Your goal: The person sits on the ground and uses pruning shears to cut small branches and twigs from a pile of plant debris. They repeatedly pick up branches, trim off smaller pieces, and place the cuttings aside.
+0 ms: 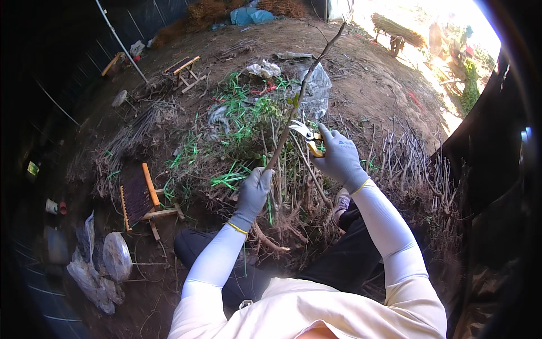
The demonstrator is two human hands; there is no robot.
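My left hand (253, 193), in a grey glove, grips a long woody stem (301, 91) by its lower part. The stem slants up and to the right, with a few small green leaves at mid-length and a forked tip. Roots (269, 239) show just below that hand; whether they belong to this stem I cannot tell. In my right hand (340, 159), also gloved, is a pair of pruning shears (308, 136) with yellow handles. Their blades are parted and lie close to the stem's right side. Bare-rooted saplings (296, 190) stand bunched between my legs.
Green plastic strips (241, 114) and clear plastic sheeting (316, 91) lie ahead on bare soil. A folding stool (142, 199) stands at left, another (184, 70) farther off. Bundled saplings (417, 161) stand at right, more stems (144, 123) lie left. A slanting pole (120, 40) rises at upper left.
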